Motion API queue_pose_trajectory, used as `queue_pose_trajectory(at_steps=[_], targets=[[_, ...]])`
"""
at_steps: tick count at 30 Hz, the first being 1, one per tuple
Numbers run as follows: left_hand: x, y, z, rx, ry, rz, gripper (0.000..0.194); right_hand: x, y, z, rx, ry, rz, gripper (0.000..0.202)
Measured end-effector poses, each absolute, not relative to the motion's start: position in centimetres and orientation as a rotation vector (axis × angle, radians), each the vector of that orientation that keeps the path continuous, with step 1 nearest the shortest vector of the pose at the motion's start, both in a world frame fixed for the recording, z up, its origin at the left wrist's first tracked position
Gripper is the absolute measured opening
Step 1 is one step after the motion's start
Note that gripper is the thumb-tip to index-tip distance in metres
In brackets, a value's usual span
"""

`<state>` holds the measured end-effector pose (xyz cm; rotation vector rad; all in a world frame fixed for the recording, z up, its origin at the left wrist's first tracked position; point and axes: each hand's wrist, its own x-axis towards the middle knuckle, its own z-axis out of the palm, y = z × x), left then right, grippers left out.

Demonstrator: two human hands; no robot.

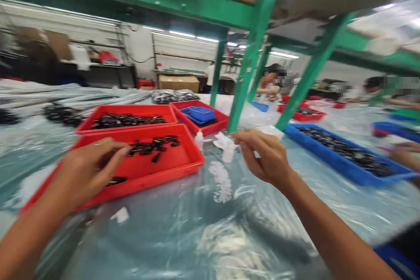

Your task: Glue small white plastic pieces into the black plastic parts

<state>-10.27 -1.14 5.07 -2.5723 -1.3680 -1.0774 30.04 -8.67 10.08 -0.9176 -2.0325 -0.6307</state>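
Note:
My left hand is over the near red tray, its thumb and index finger drawn together. Whatever it may pinch is too blurred to make out. Small black parts are scattered in that tray, close to the fingertips. To the right, my right hand is raised above the table with its fingers closed. Anything between those fingertips cannot be made out. Just left of them stand a small white container and crumpled white material. A small white bottle stands beside the tray's corner.
Small white pieces lie heaped on the plastic-covered table. Behind are another red tray of black parts and one holding blue trays. Green posts rise ahead. A blue tray lies right, near another person's hand.

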Motion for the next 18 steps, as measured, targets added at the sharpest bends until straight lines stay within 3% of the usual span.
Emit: queue_pose_trajectory(at_steps=[5,8,18], targets=[[-9.8,0.5,4.5,-2.71,-1.489,-0.746,0.038,30.5,-4.8,4.1,-0.941,-1.843,-0.464,0.018],[-10.0,1.7,3.1,-2.737,-1.571,-0.625,0.033,31.4,-5.1,3.6,-0.984,-1.835,-0.413,0.016],[-13.5,4.7,1.4,-2.763,-1.834,-0.458,0.043,28.3,-6.2,2.1,-0.887,-2.101,-0.094,0.022]])
